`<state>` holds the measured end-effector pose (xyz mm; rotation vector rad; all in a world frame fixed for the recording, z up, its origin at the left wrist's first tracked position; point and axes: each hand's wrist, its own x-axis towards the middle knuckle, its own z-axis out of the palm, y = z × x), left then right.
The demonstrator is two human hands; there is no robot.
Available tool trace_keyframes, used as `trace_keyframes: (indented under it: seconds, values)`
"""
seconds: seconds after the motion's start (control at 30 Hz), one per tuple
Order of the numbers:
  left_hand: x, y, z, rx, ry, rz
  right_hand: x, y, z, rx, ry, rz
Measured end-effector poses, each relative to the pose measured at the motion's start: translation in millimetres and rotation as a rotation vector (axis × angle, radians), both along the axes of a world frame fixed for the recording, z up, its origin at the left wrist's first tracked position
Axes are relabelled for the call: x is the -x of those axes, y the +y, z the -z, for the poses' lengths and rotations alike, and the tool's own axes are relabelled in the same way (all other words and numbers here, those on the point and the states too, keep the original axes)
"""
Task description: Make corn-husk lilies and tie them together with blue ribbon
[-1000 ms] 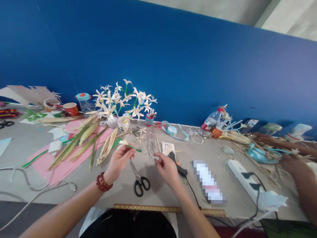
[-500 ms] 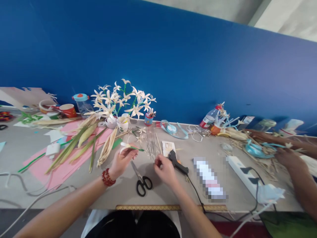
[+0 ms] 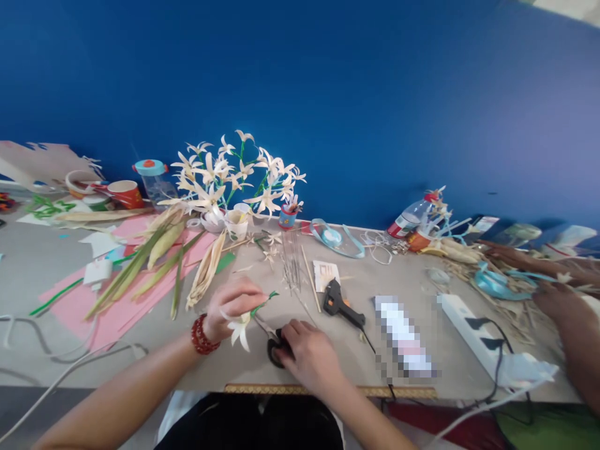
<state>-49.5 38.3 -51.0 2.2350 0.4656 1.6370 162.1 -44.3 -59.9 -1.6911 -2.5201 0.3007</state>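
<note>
My left hand (image 3: 235, 306) pinches a white flower (image 3: 240, 328) made of husk-like petals by its short green-wrapped stem. The petals hang downward and the stem tip points right. Just right of it, my right hand (image 3: 307, 351) has its fingers curled over the black handles of the scissors (image 3: 276, 352), which lie on the table with their blades toward my left hand. The handles are partly hidden beneath my fingers. Beyond my right hand a black glue gun (image 3: 344, 304) rests on the table, its cord running toward the front edge.
Behind my hands stand many white flowers (image 3: 210, 190) in cups. Corn husks (image 3: 154, 256) lie on pink paper (image 3: 70, 319) at left. Thin wires (image 3: 291, 265) lie ahead. On the right are a power strip (image 3: 473, 337), blue ribbon (image 3: 499, 284) and another person's hand (image 3: 557, 306).
My right hand has moved down onto the scissors' handles. My left hand has turned the flower so its petals now hang down. The view has shifted slightly.
</note>
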Motion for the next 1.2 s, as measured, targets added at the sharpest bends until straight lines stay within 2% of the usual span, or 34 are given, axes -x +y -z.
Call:
trace_keyframes:
  seconds: [0.03, 0.1, 0.2, 0.27, 0.43, 0.53, 0.67, 0.83, 1.2]
  values:
    - [1.1, 0.0, -4.2, -0.067, 0.043, 0.023, 0.5, 0.4, -1.0, 0.005, -0.023, -0.002]
    - [2.2, -0.5, -12.8, -0.177, 0.087, -0.014, -1.0, 3.0, -3.8, 0.031, -0.048, 0.013]
    - [3.4, -2.8, -21.8, -0.308, 0.148, -0.05, -11.0, 8.9, -8.0, 0.104, 0.055, 0.12]
    - [3.9, -5.0, -25.5, -0.354, 0.17, -0.058, -21.5, 11.8, -9.0, 0.214, 0.289, 0.187]
    - [2.4, -8.0, -33.5, -0.379, 0.047, -0.054, -37.2, 5.7, -0.9, 0.729, 1.15, 0.229]
    - [2.2, -6.8, -33.7, -0.321, 0.006, -0.041, -33.0, -6.5, 5.9, 0.814, 1.365, 0.244]
    - [4.2, -4.7, -26.1, -0.297, -0.01, 0.004, -24.0, -18.2, 7.8, 0.815, 1.439, 0.24]
    - [4.5, -4.8, -19.9, -0.298, 0.001, 0.02, -18.5, -18.1, 1.7, 0.85, 1.477, 0.175]
    - [-4.5, -7.9, -33.4, -0.311, 0.04, -0.002, -13.2, -10.7, 0.1, 0.822, 1.468, 0.219]
